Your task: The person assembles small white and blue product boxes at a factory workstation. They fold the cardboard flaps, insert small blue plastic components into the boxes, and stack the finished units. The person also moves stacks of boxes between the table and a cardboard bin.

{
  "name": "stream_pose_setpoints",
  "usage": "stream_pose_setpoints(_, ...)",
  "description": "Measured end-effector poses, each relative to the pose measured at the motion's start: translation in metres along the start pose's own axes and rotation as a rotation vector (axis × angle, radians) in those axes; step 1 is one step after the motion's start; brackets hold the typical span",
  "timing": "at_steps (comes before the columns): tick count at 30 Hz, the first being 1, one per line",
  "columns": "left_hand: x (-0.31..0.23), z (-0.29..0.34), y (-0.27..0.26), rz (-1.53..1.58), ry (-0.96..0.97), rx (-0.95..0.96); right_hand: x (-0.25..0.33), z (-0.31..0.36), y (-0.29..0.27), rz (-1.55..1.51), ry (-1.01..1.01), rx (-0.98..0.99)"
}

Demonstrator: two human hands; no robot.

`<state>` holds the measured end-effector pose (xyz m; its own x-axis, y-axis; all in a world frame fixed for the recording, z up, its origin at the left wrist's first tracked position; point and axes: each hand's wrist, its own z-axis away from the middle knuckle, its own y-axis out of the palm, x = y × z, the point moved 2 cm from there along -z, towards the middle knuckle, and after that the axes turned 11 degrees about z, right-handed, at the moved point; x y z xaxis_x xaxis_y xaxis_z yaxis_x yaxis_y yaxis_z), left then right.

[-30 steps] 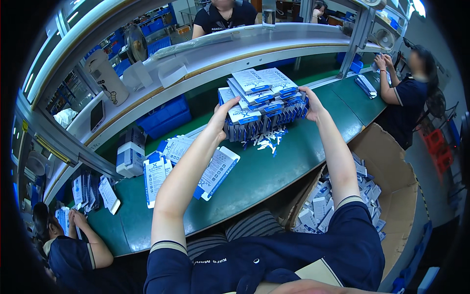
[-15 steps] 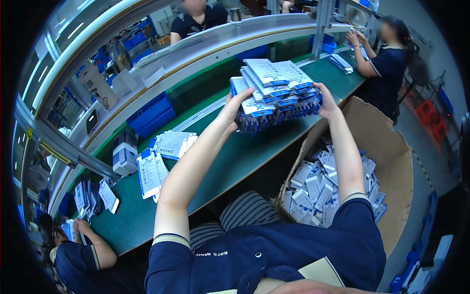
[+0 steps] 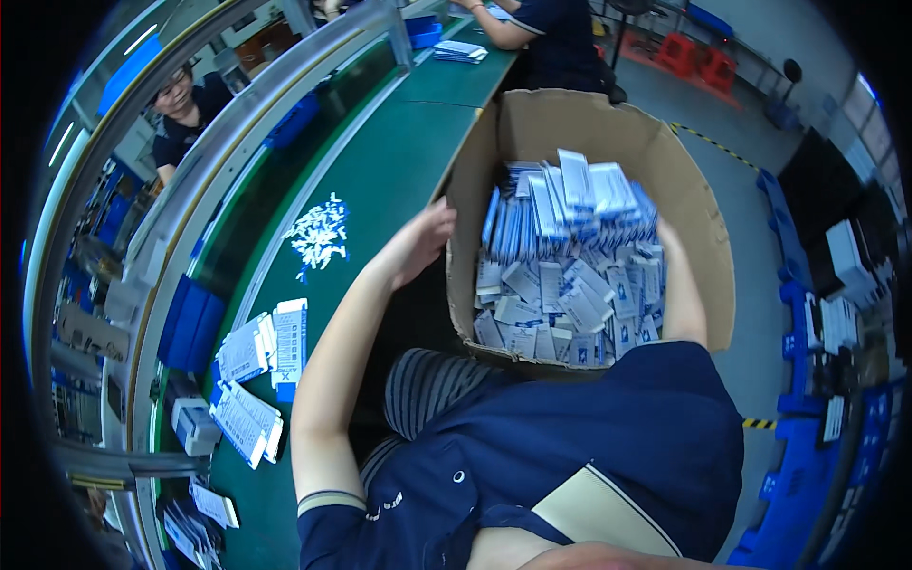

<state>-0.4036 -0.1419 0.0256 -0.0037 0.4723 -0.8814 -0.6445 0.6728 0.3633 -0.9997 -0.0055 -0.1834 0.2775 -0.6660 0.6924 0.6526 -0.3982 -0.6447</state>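
Note:
A big stack of flat white-and-blue cardboard packages [image 3: 560, 209] sits in the far part of an open cardboard carton [image 3: 708, 275], on top of many loose packages [image 3: 556, 309]. My left hand [image 3: 425, 239] is off the stack, beside the carton's left rim, fingers stretched out and holding nothing. Inside the carton, my right hand [image 3: 669, 237] is at the stack's right side. Its fingers are mostly hidden, and I cannot tell whether it still grips the packages.
On the green workbench [image 3: 399, 142] lie a heap of small white-and-blue pieces [image 3: 318, 236] and several flat packages [image 3: 247, 418]. A blue bin [image 3: 190, 323] stands along the bench. One co-worker [image 3: 560, 43] is at the far end, another person [image 3: 185, 109] across the line.
The stack of packages went from above the bench into the carton on the right. My left hand has let go of it. The view has turned right, and the heap of small pieces now shows.

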Motion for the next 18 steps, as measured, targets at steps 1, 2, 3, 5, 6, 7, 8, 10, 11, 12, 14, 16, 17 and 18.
stream_pose_setpoints(1,0.012,0.028,-0.005,-0.147,-0.094,-0.019,-0.023,0.029,0.042,0.352,0.162,0.173)
stream_pose_setpoints(2,0.023,0.054,-0.008,-0.289,-0.177,-0.019,-0.042,0.062,0.071,0.644,0.264,0.398)
stream_pose_setpoints(3,0.035,0.073,-0.016,-0.439,-0.191,-0.007,-0.055,0.097,0.092,0.853,0.315,0.632)
stream_pose_setpoints(5,0.061,0.114,-0.031,-0.631,-0.256,-0.002,-0.064,0.155,0.137,1.016,0.324,0.94)
stream_pose_setpoints(6,0.073,0.129,-0.038,-0.681,-0.306,0.01,-0.058,0.175,0.151,1.05,0.31,1.008)
stream_pose_setpoints(7,0.08,0.142,-0.038,-0.678,-0.295,0.031,-0.047,0.187,0.159,1.082,0.278,1.04)
stream_pose_setpoints(8,0.084,0.159,-0.038,-0.673,-0.285,0.031,-0.024,0.193,0.17,1.119,0.202,1.032)
stream_pose_setpoints(10,0.079,0.193,-0.031,-0.653,-0.253,0.035,0.047,0.2,0.19,1.176,-0.054,0.941)
stream_pose_setpoints(11,0.07,0.206,-0.024,-0.656,-0.208,0.042,0.082,0.197,0.2,1.192,-0.157,0.864)
stream_pose_setpoints(12,0.061,0.215,-0.019,-0.664,-0.161,0.052,0.112,0.192,0.213,1.2,-0.259,0.785)
stream_pose_setpoints(14,0.056,0.242,-0.019,-0.66,-0.114,-0.056,0.186,0.201,0.241,1.184,-0.565,0.636)
stream_pose_setpoints(16,0.052,0.268,-0.021,-0.649,-0.045,-0.141,0.27,0.247,0.249,1.284,-0.854,0.501)
stream_pose_setpoints(17,0.054,0.282,-0.025,-0.606,-0.023,-0.188,0.303,0.273,0.255,1.287,-0.982,0.357)
stream_pose_setpoints(18,0.05,0.297,-0.024,-0.605,-0.005,-0.233,0.334,0.303,0.261,1.275,-1.105,0.215)
